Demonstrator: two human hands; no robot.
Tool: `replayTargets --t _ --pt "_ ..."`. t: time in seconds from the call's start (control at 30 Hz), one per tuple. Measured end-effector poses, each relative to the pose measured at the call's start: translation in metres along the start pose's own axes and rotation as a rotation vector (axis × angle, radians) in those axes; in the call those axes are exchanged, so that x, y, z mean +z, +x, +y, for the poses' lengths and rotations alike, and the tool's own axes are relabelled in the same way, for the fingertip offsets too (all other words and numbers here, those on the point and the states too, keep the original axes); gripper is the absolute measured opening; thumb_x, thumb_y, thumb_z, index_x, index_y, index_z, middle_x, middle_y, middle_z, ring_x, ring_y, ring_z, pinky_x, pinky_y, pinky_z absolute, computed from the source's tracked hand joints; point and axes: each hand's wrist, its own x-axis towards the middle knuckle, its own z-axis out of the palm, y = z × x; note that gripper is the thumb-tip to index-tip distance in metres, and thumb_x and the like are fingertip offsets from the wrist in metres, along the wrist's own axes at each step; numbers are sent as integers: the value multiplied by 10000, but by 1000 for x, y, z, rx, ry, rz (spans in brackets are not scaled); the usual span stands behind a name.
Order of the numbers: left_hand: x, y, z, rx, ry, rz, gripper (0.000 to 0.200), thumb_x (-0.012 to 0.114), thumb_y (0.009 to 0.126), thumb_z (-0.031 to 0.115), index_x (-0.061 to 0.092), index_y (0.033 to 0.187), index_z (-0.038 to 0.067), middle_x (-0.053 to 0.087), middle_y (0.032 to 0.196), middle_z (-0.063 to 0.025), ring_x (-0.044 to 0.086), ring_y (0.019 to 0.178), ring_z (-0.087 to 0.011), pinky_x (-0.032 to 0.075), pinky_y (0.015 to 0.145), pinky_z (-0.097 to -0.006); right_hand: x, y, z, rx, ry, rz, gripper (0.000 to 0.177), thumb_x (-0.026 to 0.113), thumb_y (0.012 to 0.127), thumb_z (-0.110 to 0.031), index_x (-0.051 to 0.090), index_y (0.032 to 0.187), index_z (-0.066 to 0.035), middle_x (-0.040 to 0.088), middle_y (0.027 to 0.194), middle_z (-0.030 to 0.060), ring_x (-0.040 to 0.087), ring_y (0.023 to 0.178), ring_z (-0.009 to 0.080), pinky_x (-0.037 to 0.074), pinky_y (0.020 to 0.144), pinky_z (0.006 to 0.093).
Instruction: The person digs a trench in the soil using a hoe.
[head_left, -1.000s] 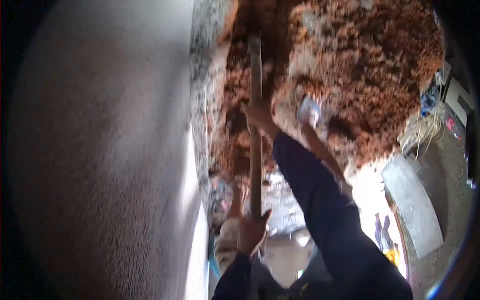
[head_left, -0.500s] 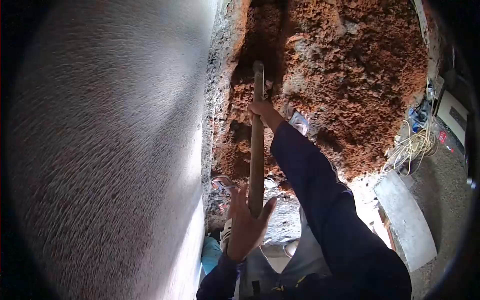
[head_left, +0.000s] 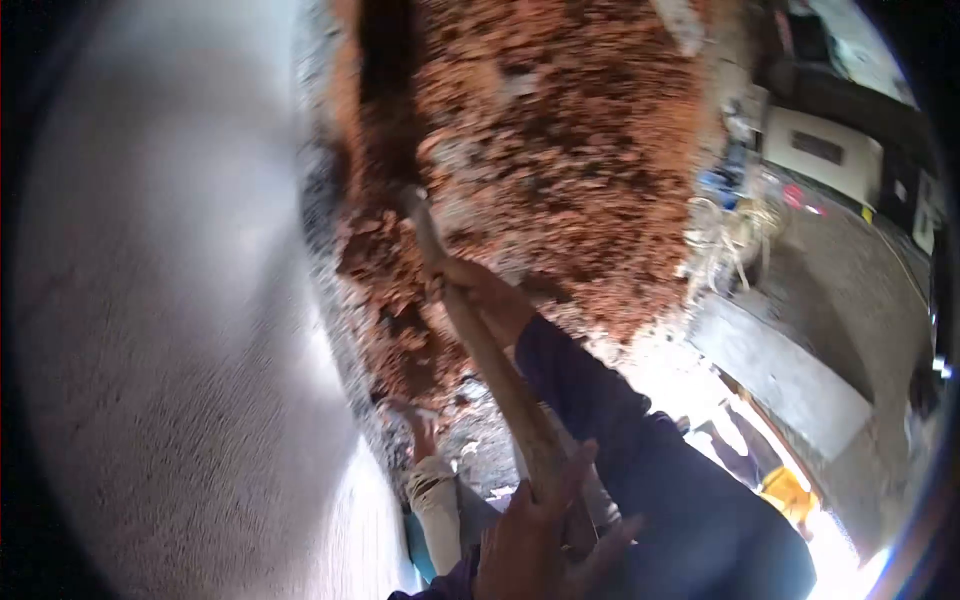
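Note:
A long wooden handle (head_left: 495,365) slants from the narrow dark trench down toward my body. The upper end shows a pale tip near the soil; whatever tool head it may carry is hidden or blurred. My right hand (head_left: 475,288) is wrapped around the handle's upper part, its dark-sleeved arm reaching in from the lower right. At the lower end, my left hand (head_left: 528,545) has its fingers spread, with the handle's end against or close to the palm. Reddish loose soil (head_left: 570,170) lies just beyond my right hand.
A rough grey wall (head_left: 180,300) rises close on the left, alongside the trench (head_left: 388,90). To the right are tangled cords (head_left: 735,235), a pale flat board (head_left: 780,370) and a yellow item (head_left: 788,495). A bare foot (head_left: 420,430) stands near the wall.
The view has swung, so the scene sits further left. The handle now slants, its lower end shifted right and down. My left hand stays spread beside that end; my right keeps its grip.

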Motion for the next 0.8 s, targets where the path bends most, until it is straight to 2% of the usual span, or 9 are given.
replayTargets --t 0.07,0.2,0.37,0.47,0.53,0.6,0.67,0.73,0.8 --pt "11 -2 21 20 23 -92 709 628 833 428 367 1368 42 555 1180 -268 514 1171 -380 302 1045 -484 -14 -18 -21 455 594 265 194 591 911 -193 571 982 -14 539 752 22 543 601 124 487 606 284" --pt "-4 -10 40 86 148 -113 656 655 802 366 415 1329 57 579 1112 -238 546 1104 -364 360 972 -470 -10 -97 -116 279 745 394 122 556 906 -135 506 828 -56 481 626 8 477 545 107 460 543 266" --pt "-43 -40 31 29 460 -66 598 689 764 288 475 1281 77 609 1027 -200 585 1019 -344 433 881 -453 28 -153 -208 145 489 670 95 560 880 -118 536 859 -28 498 603 11 504 519 125 462 491 276" --pt "-59 -47 -18 -128 791 22 569 710 741 242 511 1252 89 627 976 -177 608 968 -333 476 827 -443 49 -159 -213 -107 288 1027 112 576 866 -125 547 892 -20 514 611 16 508 497 130 457 456 277" --pt "-65 -12 -80 -162 963 152 553 723 726 211 535 1233 97 639 942 -162 624 935 -325 505 790 -436 55 -148 -199 -289 96 1322 105 587 858 -124 553 880 -28 524 635 26 506 500 128 463 468 275" --pt "-74 75 -196 143 860 540 463 711 680 111 592 1127 115 626 838 -150 613 783 -351 491 696 -459 24 -137 -163 -293 70 1452 98 612 825 -99 559 863 -25 534 690 44 515 534 136 490 484 282" --pt "-80 166 -251 251 934 605 385 666 688 122 609 1061 44 637 901 -134 611 755 -332 487 716 -436 -30 -145 -135 -329 131 1280 87 612 801 -65 542 843 -37 540 719 44 519 595 144 479 502 291" --pt "-79 238 -293 547 807 726 336 751 666 169 636 971 88 624 752 -154 591 680 -385 474 642 -460 -39 -143 -143 -469 74 1323 87 614 822 -97 541 839 -53 547 692 55 541 586 162 476 505 312" --pt "-68 284 -308 397 814 600 335 719 660 141 620 967 52 618 806 -159 592 738 -368 475 664 -456 -41 -156 -139 -557 30 1423 103 605 841 -135 524 810 -80 531 650 55 541 557 170 465 501 325"
